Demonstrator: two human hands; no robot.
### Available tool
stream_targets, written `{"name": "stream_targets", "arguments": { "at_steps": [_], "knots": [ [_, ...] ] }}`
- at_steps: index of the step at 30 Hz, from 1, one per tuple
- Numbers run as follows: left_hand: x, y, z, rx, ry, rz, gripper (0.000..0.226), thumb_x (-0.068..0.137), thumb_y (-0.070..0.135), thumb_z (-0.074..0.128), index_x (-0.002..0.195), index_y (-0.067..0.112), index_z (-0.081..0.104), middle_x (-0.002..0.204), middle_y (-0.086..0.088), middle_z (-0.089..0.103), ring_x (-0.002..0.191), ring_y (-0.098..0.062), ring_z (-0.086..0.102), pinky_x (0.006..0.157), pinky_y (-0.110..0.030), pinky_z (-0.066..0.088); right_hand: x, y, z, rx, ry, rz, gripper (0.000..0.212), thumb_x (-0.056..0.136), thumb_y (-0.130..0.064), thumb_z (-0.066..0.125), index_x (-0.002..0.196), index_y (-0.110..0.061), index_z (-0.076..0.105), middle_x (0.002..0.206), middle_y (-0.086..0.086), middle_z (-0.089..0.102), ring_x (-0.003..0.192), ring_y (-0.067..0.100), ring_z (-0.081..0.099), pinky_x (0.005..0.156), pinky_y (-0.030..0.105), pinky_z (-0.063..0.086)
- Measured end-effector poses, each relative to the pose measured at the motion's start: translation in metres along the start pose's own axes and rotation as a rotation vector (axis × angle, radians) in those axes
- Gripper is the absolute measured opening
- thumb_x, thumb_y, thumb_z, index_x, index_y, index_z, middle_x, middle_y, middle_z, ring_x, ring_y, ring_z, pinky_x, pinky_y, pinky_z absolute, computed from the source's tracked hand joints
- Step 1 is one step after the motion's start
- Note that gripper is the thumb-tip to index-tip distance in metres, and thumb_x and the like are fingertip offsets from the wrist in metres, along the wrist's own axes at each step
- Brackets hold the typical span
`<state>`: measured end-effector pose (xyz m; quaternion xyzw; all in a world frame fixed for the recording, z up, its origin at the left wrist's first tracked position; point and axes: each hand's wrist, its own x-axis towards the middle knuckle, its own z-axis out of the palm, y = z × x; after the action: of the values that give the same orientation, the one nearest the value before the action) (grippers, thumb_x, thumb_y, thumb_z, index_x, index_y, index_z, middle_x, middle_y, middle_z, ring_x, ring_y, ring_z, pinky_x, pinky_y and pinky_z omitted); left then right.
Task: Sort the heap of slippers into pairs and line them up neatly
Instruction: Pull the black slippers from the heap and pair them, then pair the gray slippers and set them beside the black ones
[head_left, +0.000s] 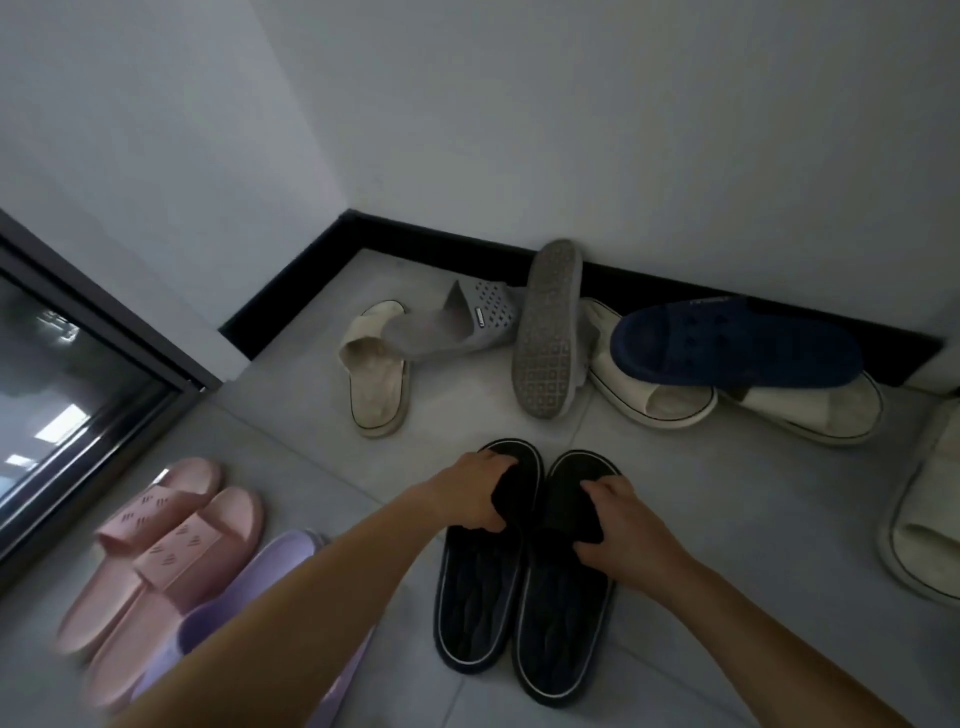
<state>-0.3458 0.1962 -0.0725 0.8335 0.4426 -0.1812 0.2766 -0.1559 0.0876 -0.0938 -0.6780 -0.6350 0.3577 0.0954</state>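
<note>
**Pairing step.** The left hand and right hand each curl round a strap of the black pair, side by side mid-floor. Risk: an uneven push would skew the toes, and the left forearm could knock the purple slippers. Count: black 2, pink 2, grey 2, cream 4, navy 1; purple unclear.

1 view, head-worn, wide-angle. Faces forward and steeply down toward a floor corner. Near: left hand and right hand sit low centre. Walls fill the top half.
</note>
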Motion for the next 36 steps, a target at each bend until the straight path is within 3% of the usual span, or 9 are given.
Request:
{"name": "stream_targets", "arguments": {
  "at_steps": [5,11,17,19,23,25,28,33,36],
  "knots": [
    [0.000,-0.024,-0.005,0.014,-0.001,-0.014,0.096,0.069,0.036,0.078,0.146,0.012,0.024,0.147,-0.012,0.035,0.135,-0.028,0.033,0.112,-0.036,0.031,0.019,-0.014,0.009,-0.082,-0.045,0.011,0.082,0.081,-0.034,0.064,0.147,-0.015,0.019,0.149,0.008,0.018,0.124,0.026,0.046,0.099,0.032,0.043],
    [0.012,-0.020,-0.014,-0.164,0.085,0.052,0.106,0.062,0.067,0.071,0.145,0.019,0.026,0.151,-0.003,0.030,0.139,-0.022,0.028,0.115,-0.035,0.025,0.033,-0.014,-0.004,0.029,-0.029,0.082,0.093,0.065,-0.073,0.060,0.139,-0.022,0.036,0.138,0.001,0.032,0.116,0.017,0.049,0.092,0.030,0.045],
    [0.057,-0.017,-0.039,-0.629,0.434,-0.109,0.081,0.079,0.053,0.064,0.144,0.017,0.031,0.150,-0.003,0.032,0.137,-0.017,0.031,0.105,-0.022,0.023,0.103,-0.023,-0.025,0.554,0.338,0.449,0.065,0.085,-0.042,0.061,0.134,-0.004,0.043,0.121,0.015,0.059,0.109,0.029,0.059,0.096,0.034,0.045],
    [0.075,-0.016,-0.040,-0.712,0.480,-0.175,0.076,0.083,0.045,0.063,0.144,0.014,0.030,0.150,-0.007,0.032,0.137,-0.019,0.032,0.107,-0.022,0.024,0.129,-0.027,-0.029,0.821,0.334,0.528,0.048,0.087,-0.030,0.063,0.123,-0.001,0.051,0.097,0.013,0.064,0.086,0.029,0.066,0.078,0.041,0.054],
    [0.099,-0.009,-0.043,-0.757,0.537,-0.181,0.064,0.084,0.035,0.066,0.135,0.006,0.042,0.138,-0.012,0.047,0.125,-0.016,0.045,0.098,-0.020,0.035,0.165,-0.032,-0.034,1.272,0.395,0.651,0.016,0.088,-0.013,0.062,0.097,0.000,0.062,0.074,0.014,0.061,0.058,0.020,0.054,0.053,0.028,0.043],
    [0.107,-0.001,-0.047,-0.875,0.564,-0.134,0.044,0.081,0.032,0.071,0.116,0.011,0.056,0.113,-0.005,0.060,0.109,-0.014,0.058,0.080,-0.014,0.042,0.169,-0.032,-0.034,1.165,0.417,0.649,0.008,0.084,-0.010,0.065,0.086,-0.003,0.063,0.065,0.011,0.056,0.051,0.017,0.046,0.046,0.026,0.036],
    [0.111,0.013,-0.060,-1.183,0.544,-0.087,0.033,0.078,0.035,0.073,0.098,0.026,0.049,0.091,0.020,0.055,0.086,0.010,0.059,0.058,0.002,0.041,0.152,-0.040,-0.032,0.925,0.532,0.450,0.013,0.078,-0.007,0.068,0.084,-0.014,0.060,0.075,0.003,0.060,0.061,0.013,0.051,0.053,0.025,0.039],
    [0.112,0.021,-0.065,-1.709,0.454,-0.156,0.047,0.077,0.035,0.074,0.117,0.013,0.062,0.112,-0.007,0.069,0.101,-0.021,0.067,0.076,-0.029,0.057,0.118,-0.034,-0.026,0.355,0.543,0.157,0.022,0.073,0.007,0.056,0.083,-0.013,0.056,0.083,0.004,0.059,0.076,0.019,0.057,0.061,0.029,0.044],
    [0.103,0.020,-0.054,-1.824,0.320,-0.112,0.048,0.080,0.025,0.072,0.124,0.010,0.057,0.120,-0.018,0.065,0.102,-0.024,0.064,0.078,-0.035,0.056,0.114,-0.032,-0.028,0.373,0.518,0.164,0.017,0.076,0.003,0.056,0.086,-0.010,0.058,0.087,0.009,0.062,0.081,0.022,0.057,0.062,0.028,0.041]
  ]
}}
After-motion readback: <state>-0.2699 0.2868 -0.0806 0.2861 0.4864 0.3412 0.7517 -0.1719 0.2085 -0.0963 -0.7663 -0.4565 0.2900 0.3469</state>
